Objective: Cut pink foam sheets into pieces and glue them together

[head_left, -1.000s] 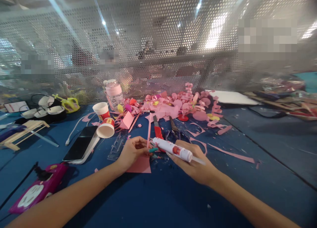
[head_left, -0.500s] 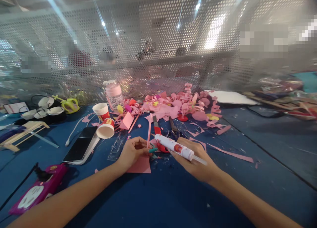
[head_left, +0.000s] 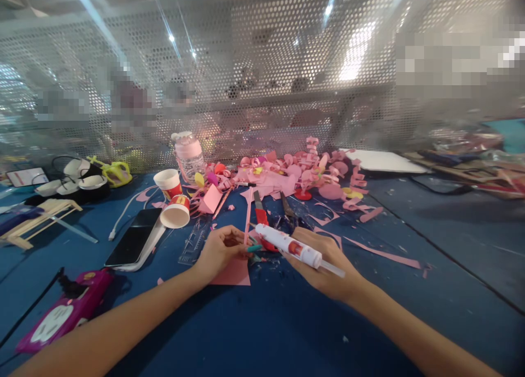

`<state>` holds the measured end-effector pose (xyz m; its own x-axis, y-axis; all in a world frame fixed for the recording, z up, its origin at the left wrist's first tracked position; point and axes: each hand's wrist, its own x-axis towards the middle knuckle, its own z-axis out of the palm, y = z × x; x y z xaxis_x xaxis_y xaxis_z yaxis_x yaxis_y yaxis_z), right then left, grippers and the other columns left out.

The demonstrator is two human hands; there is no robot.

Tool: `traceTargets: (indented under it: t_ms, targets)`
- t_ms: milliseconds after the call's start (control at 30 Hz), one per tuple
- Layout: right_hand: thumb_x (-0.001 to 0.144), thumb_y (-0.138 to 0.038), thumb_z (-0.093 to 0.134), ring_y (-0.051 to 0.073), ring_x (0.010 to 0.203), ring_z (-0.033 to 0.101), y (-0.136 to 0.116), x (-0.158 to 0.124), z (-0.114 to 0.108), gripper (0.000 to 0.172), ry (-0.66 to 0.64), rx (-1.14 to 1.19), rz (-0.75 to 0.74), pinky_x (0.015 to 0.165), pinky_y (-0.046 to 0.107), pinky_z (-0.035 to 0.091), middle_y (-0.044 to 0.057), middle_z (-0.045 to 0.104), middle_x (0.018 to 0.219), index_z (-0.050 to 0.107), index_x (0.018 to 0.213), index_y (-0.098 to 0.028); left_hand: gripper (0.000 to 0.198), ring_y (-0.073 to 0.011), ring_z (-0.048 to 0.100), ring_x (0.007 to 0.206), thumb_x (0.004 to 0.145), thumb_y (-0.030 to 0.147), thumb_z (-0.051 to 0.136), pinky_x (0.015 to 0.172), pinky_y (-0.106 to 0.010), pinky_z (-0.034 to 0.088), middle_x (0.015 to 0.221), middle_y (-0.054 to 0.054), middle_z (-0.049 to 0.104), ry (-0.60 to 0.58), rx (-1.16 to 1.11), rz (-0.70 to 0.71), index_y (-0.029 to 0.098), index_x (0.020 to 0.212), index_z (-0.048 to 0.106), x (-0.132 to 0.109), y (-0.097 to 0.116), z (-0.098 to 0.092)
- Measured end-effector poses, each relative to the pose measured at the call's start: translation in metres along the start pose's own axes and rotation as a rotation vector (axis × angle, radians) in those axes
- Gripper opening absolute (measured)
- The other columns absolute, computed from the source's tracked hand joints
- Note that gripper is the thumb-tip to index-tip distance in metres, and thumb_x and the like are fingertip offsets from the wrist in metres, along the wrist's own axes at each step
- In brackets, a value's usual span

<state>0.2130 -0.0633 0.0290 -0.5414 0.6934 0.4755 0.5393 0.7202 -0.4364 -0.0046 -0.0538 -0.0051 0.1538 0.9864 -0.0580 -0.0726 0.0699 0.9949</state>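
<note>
My right hand (head_left: pixel 318 262) is closed around a white hot glue gun (head_left: pixel 289 245) with red prints. A clear glue stick (head_left: pixel 332 268) juts from its back end, and its nozzle points left toward my other hand. Between the fingertips of my left hand (head_left: pixel 221 252) is pinched a narrow pink paper strip (head_left: pixel 248 216), standing upright. A small teal piece (head_left: pixel 254 248) sits at those fingertips; I cannot tell what it is. Under the left hand lies a pink paper sheet (head_left: pixel 235 276). Just beyond the glue gun rest a red-handled cutter (head_left: pixel 260 208) and dark scissors (head_left: pixel 289 208).
Pink paper cut-outs (head_left: pixel 287 175) are heaped at the back before a perforated metal screen (head_left: pixel 266 49). To the left are paper cups (head_left: pixel 175 212), a bottle (head_left: pixel 188 153), a phone (head_left: pixel 135 237) and a purple power strip (head_left: pixel 65 314). A clear ruler (head_left: pixel 192 243) lies beside my left hand.
Almost nothing differs. The glue gun and both hands keep nearly the same place, and the pink strip's top has shifted very slightly right.
</note>
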Motion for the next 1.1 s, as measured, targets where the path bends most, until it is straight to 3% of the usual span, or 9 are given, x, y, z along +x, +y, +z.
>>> traceTargets:
  t_ms: [533,1100]
  targets:
    - [0.079,-0.021,0.045,0.009,0.051,0.043,-0.0021,0.0005,-0.0011,0.017,-0.074,-0.047,-0.002,0.047,0.022,0.033,0.0,0.047,0.062,0.039,0.063,-0.019,0.035,-0.0137,0.063,0.054,0.049,0.034,0.079,0.055,-0.027,0.052,0.069,-0.003,0.068,-0.016,-0.042,0.017,0.014,0.069,0.059,0.0017,-0.0038,-0.0012]
    - [0.078,-0.016,0.045,0.013,0.058,0.051,0.0051,-0.0019,0.0017,0.008,0.053,-0.164,-0.008,0.049,0.023,0.033,0.002,0.05,0.067,0.044,0.071,-0.019,0.026,-0.0134,0.063,0.057,0.053,0.028,0.077,0.055,-0.025,0.051,0.071,-0.003,0.069,-0.068,-0.012,-0.009,0.015,0.068,0.061,-0.0014,0.0004,0.0011]
